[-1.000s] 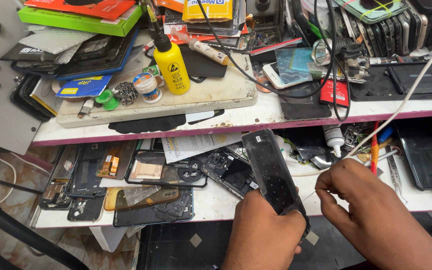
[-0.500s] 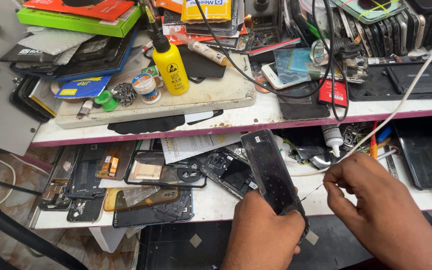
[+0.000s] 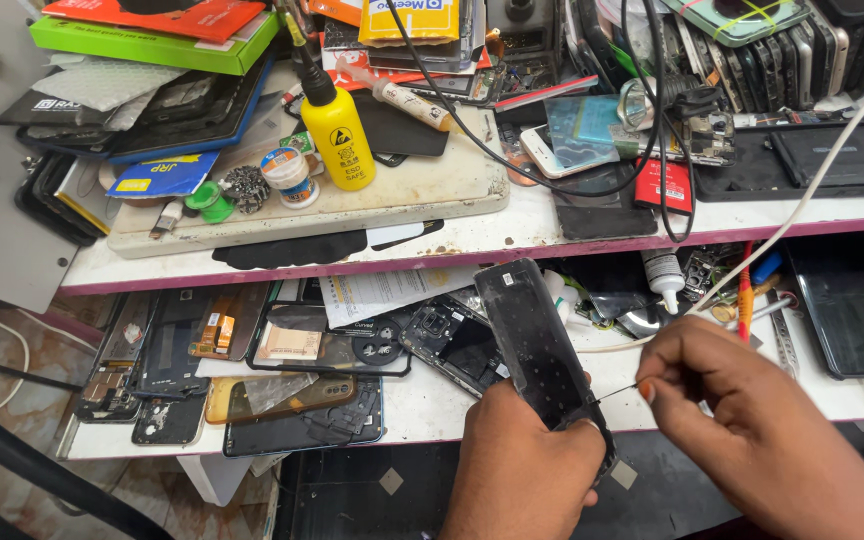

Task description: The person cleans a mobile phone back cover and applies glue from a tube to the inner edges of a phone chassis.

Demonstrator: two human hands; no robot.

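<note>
My left hand point(image 3: 530, 462) grips the lower end of a black phone panel point(image 3: 534, 339), held upright and tilted over the lower shelf. My right hand point(image 3: 752, 425) pinches a thin wire-like strand point(image 3: 614, 392) that runs from my fingertips to the panel's right edge. Both hands are close together at the bottom centre.
The lower shelf point(image 3: 422, 400) holds several dismantled phone frames and back covers point(image 3: 292, 350). The upper white shelf point(image 3: 472, 235) carries a yellow dispenser bottle point(image 3: 337, 135), a worn white board, boxes, cables and stacked phones. A white cable point(image 3: 812, 190) crosses at right. A glue bottle point(image 3: 664, 275) stands nearby.
My right hand moved left and down toward the panel, and now pinches the thin strand at its edge. The left hand and panel stayed put.
</note>
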